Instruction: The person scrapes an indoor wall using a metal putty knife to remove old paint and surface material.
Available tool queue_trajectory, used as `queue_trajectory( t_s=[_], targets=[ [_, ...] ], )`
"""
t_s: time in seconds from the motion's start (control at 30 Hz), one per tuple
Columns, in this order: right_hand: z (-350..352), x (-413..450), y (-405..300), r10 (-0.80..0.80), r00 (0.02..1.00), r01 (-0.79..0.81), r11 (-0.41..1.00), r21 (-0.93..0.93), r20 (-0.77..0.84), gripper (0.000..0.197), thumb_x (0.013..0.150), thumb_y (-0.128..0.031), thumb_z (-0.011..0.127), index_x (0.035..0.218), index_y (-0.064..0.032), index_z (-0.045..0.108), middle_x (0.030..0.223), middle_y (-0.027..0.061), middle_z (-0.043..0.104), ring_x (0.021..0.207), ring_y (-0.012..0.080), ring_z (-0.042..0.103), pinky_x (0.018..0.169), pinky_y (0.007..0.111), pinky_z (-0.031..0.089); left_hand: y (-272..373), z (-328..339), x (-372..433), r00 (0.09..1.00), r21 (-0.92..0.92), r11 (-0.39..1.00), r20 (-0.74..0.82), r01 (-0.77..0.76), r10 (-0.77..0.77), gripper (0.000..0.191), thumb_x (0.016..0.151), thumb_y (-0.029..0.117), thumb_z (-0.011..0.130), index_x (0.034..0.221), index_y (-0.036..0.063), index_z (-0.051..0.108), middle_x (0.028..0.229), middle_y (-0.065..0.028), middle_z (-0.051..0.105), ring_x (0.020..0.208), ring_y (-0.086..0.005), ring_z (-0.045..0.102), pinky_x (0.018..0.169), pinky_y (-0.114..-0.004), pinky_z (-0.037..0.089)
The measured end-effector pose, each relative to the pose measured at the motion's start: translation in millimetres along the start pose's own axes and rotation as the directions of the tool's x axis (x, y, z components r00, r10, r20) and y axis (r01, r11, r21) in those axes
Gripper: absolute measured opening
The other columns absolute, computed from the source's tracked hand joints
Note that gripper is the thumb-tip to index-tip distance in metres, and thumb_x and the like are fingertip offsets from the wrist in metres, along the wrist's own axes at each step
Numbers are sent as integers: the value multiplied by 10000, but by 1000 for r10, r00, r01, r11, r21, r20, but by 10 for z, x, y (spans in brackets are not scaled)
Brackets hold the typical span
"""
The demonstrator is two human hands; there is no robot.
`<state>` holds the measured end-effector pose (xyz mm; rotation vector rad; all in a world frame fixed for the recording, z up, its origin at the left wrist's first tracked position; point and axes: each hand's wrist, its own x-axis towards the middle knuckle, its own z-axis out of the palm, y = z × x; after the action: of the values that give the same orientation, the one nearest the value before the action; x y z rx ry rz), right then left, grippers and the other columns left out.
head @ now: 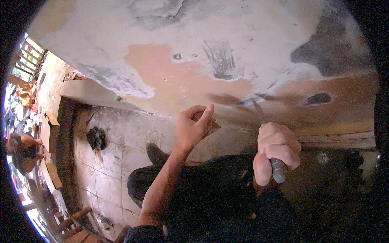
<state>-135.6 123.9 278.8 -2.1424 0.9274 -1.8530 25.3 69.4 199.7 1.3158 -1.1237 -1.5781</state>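
Note:
My right hand (277,148) is closed around the grey handle of a narrow-bladed hand tool (258,106), which looks like a small putty knife. Its tip is at a pale patch low on the wall (182,79); whether it touches cannot be told. To the left, my left hand (194,124) holds a brownish piece of material (212,128), too unclear to name, just in front of the wall's lower part. White, peach and dark grey patches cover the wall, with scrape marks above the tool.
A crumpled black plastic bag (96,138) lies on the tiled floor (106,170) at left. Wooden furniture (76,223) stands at lower left. Cardboard boxes (50,136) and another person (27,152) are at the far left. A ledge (88,91) juts beside the wall.

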Motion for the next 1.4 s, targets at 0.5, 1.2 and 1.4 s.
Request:
queue_trajectory(
  t_s=[0.5,1.2,1.4],
  targets=[
    [62,15,-10,-194,981,193,981,24,24,135,666,-59,602,694,-37,471,565,45,489,455,178,449,461,317,414,3,-4,-7,999,-55,998,-13,29,-29,325,884,284,632,839,-37,656,687,-69,660,609,-90,607,532,-236,458],
    [48,102,34,-60,981,87,986,-144,183,139,630,-38,602,683,-50,474,549,41,476,440,178,448,434,310,396,18,-54,5,998,-3,999,-54,-35,34,319,885,276,633,849,-40,653,712,-87,663,647,-107,611,592,-242,482],
    [10,-65,343,14,995,3,986,-166,102,95,633,5,569,665,-26,484,556,49,490,430,174,452,436,302,395,-24,-30,-9,999,-29,1000,-35,2,-3,313,884,269,634,853,-42,650,710,-82,660,631,-101,604,567,-236,479]
  ],
)
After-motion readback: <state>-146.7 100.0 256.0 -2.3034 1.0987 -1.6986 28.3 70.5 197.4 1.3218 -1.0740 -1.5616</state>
